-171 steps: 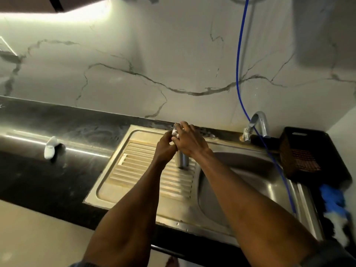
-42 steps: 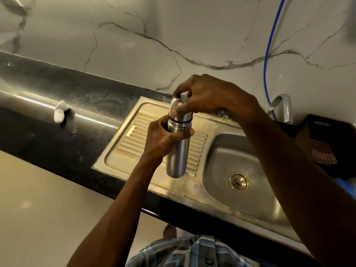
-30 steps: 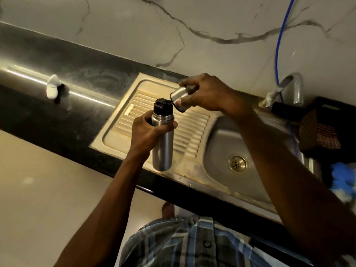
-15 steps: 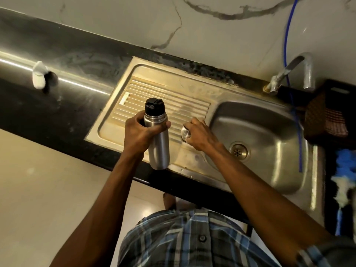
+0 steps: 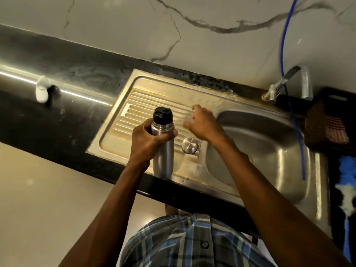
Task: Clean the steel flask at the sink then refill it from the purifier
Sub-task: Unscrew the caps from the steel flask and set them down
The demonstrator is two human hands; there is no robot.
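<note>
Marble-walled kitchen, stainless sink (image 5: 227, 180): left hand (image 5: 146, 141) grips the upright cylindrical steel flask (image 5: 163, 149) by its neck over the drainboard; right hand (image 5: 204, 124) hovers spread, empty. Smooth rigid metal, likely slippery wet.

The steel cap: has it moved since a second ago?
Yes. The steel cap went from the right hand down onto the sink's ribbed drainboard, beside the basin.

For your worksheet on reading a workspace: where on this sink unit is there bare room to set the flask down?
Bare: the ribbed drainboard behind the flask, and the basin right of the steel cap. Crowded: the drainboard's near right corner, where the left hand, flask, cap and right hand bunch together.
</note>
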